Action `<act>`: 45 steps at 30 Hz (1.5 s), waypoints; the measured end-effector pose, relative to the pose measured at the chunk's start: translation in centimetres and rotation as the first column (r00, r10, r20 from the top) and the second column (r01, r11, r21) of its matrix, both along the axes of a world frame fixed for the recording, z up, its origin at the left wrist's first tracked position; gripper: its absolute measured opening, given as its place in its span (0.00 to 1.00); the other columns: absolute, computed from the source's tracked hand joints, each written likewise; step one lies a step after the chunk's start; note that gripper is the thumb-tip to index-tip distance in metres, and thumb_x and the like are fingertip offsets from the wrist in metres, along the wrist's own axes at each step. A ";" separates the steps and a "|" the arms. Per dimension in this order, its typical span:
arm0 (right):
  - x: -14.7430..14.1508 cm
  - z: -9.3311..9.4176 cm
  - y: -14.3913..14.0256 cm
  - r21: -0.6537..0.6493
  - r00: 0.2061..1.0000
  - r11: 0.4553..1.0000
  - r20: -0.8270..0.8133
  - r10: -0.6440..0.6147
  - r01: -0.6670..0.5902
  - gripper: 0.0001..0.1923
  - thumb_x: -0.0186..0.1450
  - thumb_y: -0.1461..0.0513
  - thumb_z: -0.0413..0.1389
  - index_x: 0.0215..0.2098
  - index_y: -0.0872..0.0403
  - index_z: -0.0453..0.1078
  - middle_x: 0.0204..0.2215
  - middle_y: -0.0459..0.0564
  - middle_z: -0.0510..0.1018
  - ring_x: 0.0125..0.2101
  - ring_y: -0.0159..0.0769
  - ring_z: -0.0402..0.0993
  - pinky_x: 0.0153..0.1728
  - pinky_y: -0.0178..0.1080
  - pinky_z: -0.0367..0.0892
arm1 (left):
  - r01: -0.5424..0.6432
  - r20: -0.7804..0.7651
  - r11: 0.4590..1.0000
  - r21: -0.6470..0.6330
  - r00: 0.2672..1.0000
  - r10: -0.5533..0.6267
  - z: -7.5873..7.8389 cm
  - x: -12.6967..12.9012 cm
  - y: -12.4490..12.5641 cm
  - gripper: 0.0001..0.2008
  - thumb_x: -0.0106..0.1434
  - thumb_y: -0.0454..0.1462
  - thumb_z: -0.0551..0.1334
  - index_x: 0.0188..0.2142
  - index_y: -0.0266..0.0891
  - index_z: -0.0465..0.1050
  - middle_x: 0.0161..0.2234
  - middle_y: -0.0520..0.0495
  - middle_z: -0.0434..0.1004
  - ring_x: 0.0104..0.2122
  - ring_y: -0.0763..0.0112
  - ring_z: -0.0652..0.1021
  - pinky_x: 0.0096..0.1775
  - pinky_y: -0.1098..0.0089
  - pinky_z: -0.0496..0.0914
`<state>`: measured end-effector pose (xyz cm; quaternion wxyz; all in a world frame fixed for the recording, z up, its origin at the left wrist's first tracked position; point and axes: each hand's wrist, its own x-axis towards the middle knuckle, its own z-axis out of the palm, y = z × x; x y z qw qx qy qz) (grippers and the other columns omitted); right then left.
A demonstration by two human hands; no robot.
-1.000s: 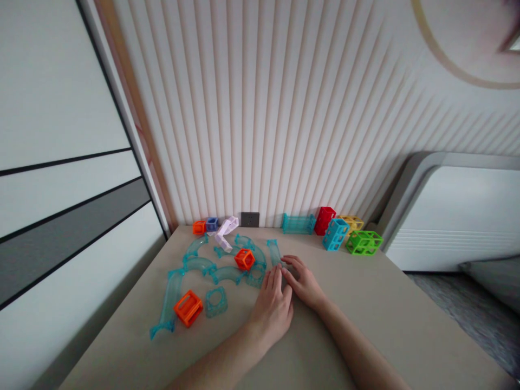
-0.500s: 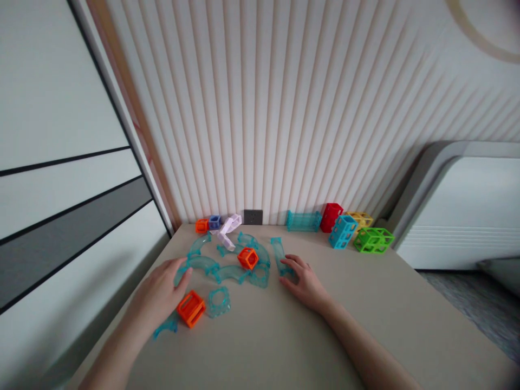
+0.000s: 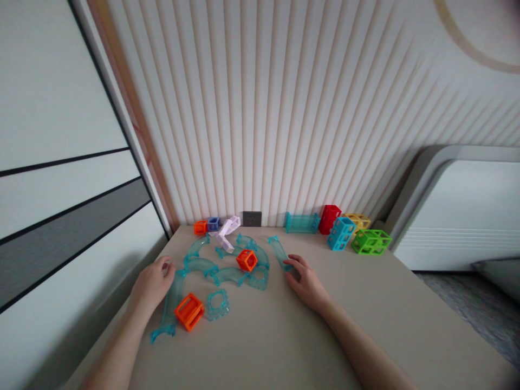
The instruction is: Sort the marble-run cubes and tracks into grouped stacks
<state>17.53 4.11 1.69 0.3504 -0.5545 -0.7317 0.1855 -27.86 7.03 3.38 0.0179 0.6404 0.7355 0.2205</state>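
Note:
My left hand (image 3: 152, 281) lies on the table at the left with its fingers curled, its fingertips at the upper end of a long clear teal track piece (image 3: 168, 306). My right hand (image 3: 305, 280) rests further right, fingers closed over the near end of a short straight teal track piece (image 3: 278, 248). Between the hands lie several curved teal track pieces (image 3: 227, 273), an orange open cube (image 3: 246, 260) on top of them, a second orange cube (image 3: 189, 311) and a teal square ring (image 3: 218, 304).
Along the striped wall stand small orange (image 3: 199, 227) and blue cubes (image 3: 213, 222), a white folded piece (image 3: 227, 230), a wall socket (image 3: 252, 218), a teal frame (image 3: 301, 222), and red (image 3: 329, 219), blue (image 3: 340, 233), yellow (image 3: 358, 221) and green cubes (image 3: 371, 241). The table edge (image 3: 134, 292) drops off left.
My left hand left its place beside the right hand, swept left across the pieces and now sits by the long track. My right hand stayed on the short track.

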 end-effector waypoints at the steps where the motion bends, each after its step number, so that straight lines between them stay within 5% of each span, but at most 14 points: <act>1: 0.0 0.0 0.0 -0.003 1.000 1.000 -0.001 0.001 -0.001 0.17 0.64 0.61 0.55 0.50 0.52 0.76 0.55 0.58 0.73 0.55 0.47 0.73 0.59 0.48 0.67 | 0.000 -0.016 1.000 0.000 1.000 0.000 -0.3 -0.2 -0.3 0.24 0.64 0.46 0.48 0.48 0.35 0.73 0.39 0.36 0.84 0.41 0.52 0.83 0.46 0.60 0.74; 11: 0.3 -0.7 0.3 -0.006 1.000 1.000 0.027 0.005 -0.005 0.16 0.66 0.57 0.55 0.50 0.51 0.76 0.56 0.57 0.73 0.55 0.46 0.73 0.59 0.49 0.67 | 0.074 0.040 0.993 -0.087 0.997 -0.071 -0.1 0.1 -2.2 0.22 0.65 0.50 0.49 0.40 0.39 0.76 0.39 0.40 0.82 0.42 0.57 0.81 0.48 0.63 0.72; 22: 0.5 -1.1 0.4 0.005 1.000 1.000 0.028 0.001 -0.001 0.16 0.66 0.57 0.55 0.50 0.50 0.76 0.55 0.56 0.73 0.54 0.46 0.74 0.58 0.48 0.68 | 0.085 0.027 0.985 -0.152 0.996 -0.082 -0.8 0.6 -2.4 0.29 0.62 0.56 0.55 0.48 0.34 0.74 0.45 0.36 0.77 0.45 0.53 0.80 0.51 0.59 0.71; 32: 0.3 -0.5 0.2 -0.011 1.000 1.000 0.021 0.011 -0.011 0.16 0.65 0.58 0.56 0.49 0.50 0.77 0.55 0.56 0.74 0.54 0.46 0.74 0.59 0.49 0.67 | 0.165 0.050 0.984 -0.073 0.986 -0.162 -2.0 0.7 -2.0 0.17 0.63 0.42 0.53 0.48 0.41 0.71 0.50 0.40 0.77 0.53 0.57 0.76 0.57 0.58 0.68; 45: 0.3 -0.8 0.3 -0.013 0.999 1.000 0.040 0.006 -0.005 0.16 0.66 0.57 0.55 0.49 0.51 0.76 0.55 0.57 0.73 0.55 0.47 0.73 0.59 0.49 0.67 | 0.101 0.055 0.994 -0.031 0.994 -0.099 -1.3 0.7 -1.7 0.21 0.64 0.41 0.51 0.51 0.39 0.73 0.47 0.40 0.78 0.49 0.57 0.78 0.56 0.60 0.70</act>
